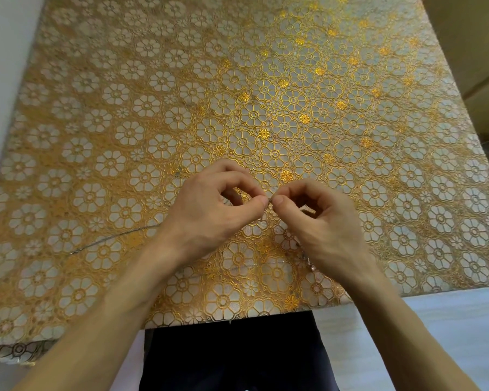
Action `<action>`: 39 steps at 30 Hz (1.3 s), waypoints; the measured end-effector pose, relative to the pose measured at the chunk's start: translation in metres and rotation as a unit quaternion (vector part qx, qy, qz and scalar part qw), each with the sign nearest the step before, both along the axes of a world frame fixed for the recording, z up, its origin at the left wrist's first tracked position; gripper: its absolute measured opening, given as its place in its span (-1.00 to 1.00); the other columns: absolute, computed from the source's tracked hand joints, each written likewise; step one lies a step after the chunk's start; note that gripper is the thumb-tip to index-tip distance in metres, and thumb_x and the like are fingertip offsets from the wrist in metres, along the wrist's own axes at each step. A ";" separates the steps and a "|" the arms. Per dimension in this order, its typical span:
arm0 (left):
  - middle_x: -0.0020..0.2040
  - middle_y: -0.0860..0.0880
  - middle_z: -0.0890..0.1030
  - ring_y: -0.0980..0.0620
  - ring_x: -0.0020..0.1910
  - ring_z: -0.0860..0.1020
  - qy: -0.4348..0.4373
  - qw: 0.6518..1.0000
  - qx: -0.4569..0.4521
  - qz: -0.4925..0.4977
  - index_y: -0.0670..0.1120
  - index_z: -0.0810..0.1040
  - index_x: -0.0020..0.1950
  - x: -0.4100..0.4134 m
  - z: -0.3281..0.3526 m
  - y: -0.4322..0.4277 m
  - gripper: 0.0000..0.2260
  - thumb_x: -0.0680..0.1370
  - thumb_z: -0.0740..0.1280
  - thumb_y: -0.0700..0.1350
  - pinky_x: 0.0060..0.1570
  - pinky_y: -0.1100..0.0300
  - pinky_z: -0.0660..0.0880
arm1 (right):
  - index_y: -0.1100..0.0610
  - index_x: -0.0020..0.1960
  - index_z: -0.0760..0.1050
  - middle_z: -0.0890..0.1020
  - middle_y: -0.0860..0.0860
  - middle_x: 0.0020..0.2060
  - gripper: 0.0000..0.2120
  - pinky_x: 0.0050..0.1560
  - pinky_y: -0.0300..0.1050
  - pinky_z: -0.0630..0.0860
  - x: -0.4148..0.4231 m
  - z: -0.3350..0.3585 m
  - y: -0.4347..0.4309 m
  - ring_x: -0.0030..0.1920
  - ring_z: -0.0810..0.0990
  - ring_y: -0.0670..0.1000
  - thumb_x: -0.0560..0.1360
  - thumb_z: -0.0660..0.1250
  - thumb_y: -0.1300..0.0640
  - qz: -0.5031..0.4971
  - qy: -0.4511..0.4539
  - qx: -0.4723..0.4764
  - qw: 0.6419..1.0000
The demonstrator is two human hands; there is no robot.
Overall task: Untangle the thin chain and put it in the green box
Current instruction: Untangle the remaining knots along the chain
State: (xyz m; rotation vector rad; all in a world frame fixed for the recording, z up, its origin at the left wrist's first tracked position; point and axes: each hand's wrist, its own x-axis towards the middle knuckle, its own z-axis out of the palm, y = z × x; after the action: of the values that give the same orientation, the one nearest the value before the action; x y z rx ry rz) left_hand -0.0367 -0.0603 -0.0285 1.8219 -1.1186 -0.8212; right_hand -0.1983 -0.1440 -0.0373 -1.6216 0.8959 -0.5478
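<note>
Light is bright and soft, strongest toward the far right of the surface, where the gold flower pattern flares into glare. The left side reads flatter and duller. Only faint, soft-edged shadows lie under the left hand and right hand. The wide lens bows the surface's edges, and its far corners look slightly soft.

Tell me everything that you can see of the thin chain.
The thin chain is a very fine, silvery, metal-looking strand. A short bit is pinched between thumb and forefinger of the left hand and of the right hand, over the flowered tablecloth. A long loose part comes out from under the left wrist and lies on the cloth, curving gently toward its left edge. Links and any knot are too small to see.
</note>
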 end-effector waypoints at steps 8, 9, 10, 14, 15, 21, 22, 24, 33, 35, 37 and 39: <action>-0.03 0.19 0.60 0.18 -0.23 0.60 -0.012 0.999 0.013 0.047 0.12 0.68 -0.21 -0.011 0.001 0.001 -0.92 0.44 0.54 -0.01 -0.23 0.46 0.40 | 0.04 -0.10 0.61 0.62 -0.15 -0.29 -0.96 -0.25 -0.19 0.48 0.004 -0.011 0.005 -0.31 0.58 -0.07 0.50 0.38 0.09 -0.072 -0.011 -0.121 0.990; -0.02 0.18 0.61 0.19 -0.23 0.60 -0.027 0.998 0.012 0.052 0.11 0.68 -0.20 -0.011 0.002 0.002 -0.93 0.45 0.53 -0.04 -0.23 0.46 0.40 | 0.04 -0.10 0.61 0.62 -0.15 -0.29 -0.95 -0.24 -0.21 0.48 0.002 -0.010 0.002 -0.31 0.58 -0.08 0.51 0.38 0.09 -0.069 -0.007 -0.119 0.991; -0.01 0.18 0.61 0.20 -0.22 0.60 -0.033 0.998 0.010 0.055 0.11 0.68 -0.19 -0.010 0.003 0.003 -0.95 0.45 0.51 -0.04 -0.23 0.45 0.41 | 0.03 -0.10 0.61 0.62 -0.15 -0.29 -0.95 -0.23 -0.22 0.48 0.001 -0.010 0.000 -0.30 0.59 -0.08 0.51 0.38 0.08 -0.063 -0.001 -0.115 0.991; 0.04 0.19 0.58 0.20 -0.17 0.61 -0.056 0.997 -0.014 0.044 0.15 0.69 -0.08 -0.007 0.004 0.005 -0.96 0.49 0.49 0.06 -0.23 0.44 0.41 | 0.03 -0.09 0.62 0.62 -0.19 -0.29 -0.93 -0.22 -0.27 0.46 -0.003 -0.006 -0.004 -0.28 0.59 -0.11 0.51 0.38 0.06 -0.028 0.012 -0.098 0.995; 0.06 0.20 0.57 0.18 -0.16 0.61 -0.064 0.997 -0.018 0.035 0.17 0.70 -0.05 -0.007 0.004 0.005 -0.93 0.49 0.48 0.08 -0.22 0.43 0.41 | 0.03 -0.08 0.62 0.62 -0.20 -0.28 -0.93 -0.22 -0.27 0.46 -0.003 -0.007 -0.005 -0.28 0.59 -0.10 0.51 0.38 0.06 -0.021 0.017 -0.104 0.994; 0.02 0.16 0.58 0.11 -0.13 0.58 -0.103 0.994 -0.040 0.010 0.12 0.73 -0.09 -0.008 0.004 -0.005 -0.96 0.47 0.51 0.03 -0.22 0.48 0.36 | 0.12 -0.05 0.63 0.66 -0.08 -0.19 -0.91 -0.21 -0.09 0.56 -0.005 -0.006 -0.006 -0.21 0.62 -0.01 0.53 0.38 0.12 0.009 0.036 -0.182 0.983; 0.02 0.16 0.58 0.12 -0.14 0.57 -0.108 0.993 -0.042 0.009 0.12 0.72 -0.11 -0.009 0.004 -0.006 -0.97 0.47 0.51 0.03 -0.23 0.48 0.36 | 0.13 -0.05 0.63 0.65 -0.07 -0.19 -0.92 -0.21 -0.11 0.55 -0.006 -0.006 -0.006 -0.22 0.61 -0.02 0.53 0.39 0.13 0.009 0.039 -0.198 0.979; 0.01 0.16 0.57 0.13 -0.16 0.57 -0.120 0.992 -0.044 0.007 0.13 0.72 -0.13 -0.010 0.002 -0.007 -0.97 0.47 0.51 0.03 -0.25 0.47 0.36 | 0.13 -0.06 0.63 0.65 -0.06 -0.21 -0.92 -0.22 -0.14 0.54 -0.006 -0.007 -0.006 -0.23 0.60 -0.04 0.53 0.39 0.14 0.001 0.048 -0.222 0.974; 0.03 0.20 0.52 0.18 -0.21 0.56 -0.170 0.984 -0.050 -0.004 0.14 0.68 -0.14 -0.013 -0.012 -0.007 -0.88 0.44 0.42 0.14 -0.32 0.20 0.52 | 0.10 -0.06 0.64 0.66 -0.07 -0.20 -0.89 -0.19 -0.07 0.56 -0.005 -0.012 -0.008 -0.22 0.61 -0.06 0.53 0.38 0.08 0.000 0.075 -0.228 0.971; 0.03 0.19 0.51 0.18 -0.21 0.56 -0.169 0.984 -0.052 -0.001 0.14 0.68 -0.15 -0.013 -0.014 -0.008 -0.87 0.43 0.41 0.15 -0.31 0.18 0.53 | 0.11 -0.07 0.64 0.65 -0.08 -0.20 -0.89 -0.19 -0.11 0.55 -0.005 -0.013 -0.009 -0.23 0.60 -0.09 0.53 0.38 0.08 0.005 0.083 -0.240 0.967; 0.02 0.17 0.51 0.17 -0.22 0.55 -0.170 0.984 -0.057 0.000 0.14 0.67 -0.16 -0.013 -0.014 -0.009 -0.86 0.43 0.39 0.16 -0.31 0.14 0.54 | 0.11 -0.08 0.64 0.64 -0.08 -0.20 -0.89 -0.19 -0.17 0.53 -0.005 -0.014 -0.010 -0.25 0.57 -0.11 0.52 0.38 0.09 0.008 0.088 -0.254 0.963; 0.02 0.17 0.50 0.17 -0.22 0.55 -0.173 0.983 -0.056 -0.003 0.13 0.67 -0.16 -0.014 -0.012 -0.009 -0.86 0.43 0.39 0.16 -0.32 0.11 0.55 | 0.11 -0.07 0.63 0.64 -0.08 -0.20 -0.90 -0.19 -0.20 0.52 -0.006 -0.014 -0.010 -0.24 0.58 -0.11 0.52 0.38 0.09 0.007 0.088 -0.249 0.964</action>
State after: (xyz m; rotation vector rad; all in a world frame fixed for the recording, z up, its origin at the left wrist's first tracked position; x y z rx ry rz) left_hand -0.0504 -0.0698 -0.0409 1.9108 -1.3592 -0.4404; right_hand -0.2043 -0.1542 -0.0517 -2.1575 0.9233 -0.6632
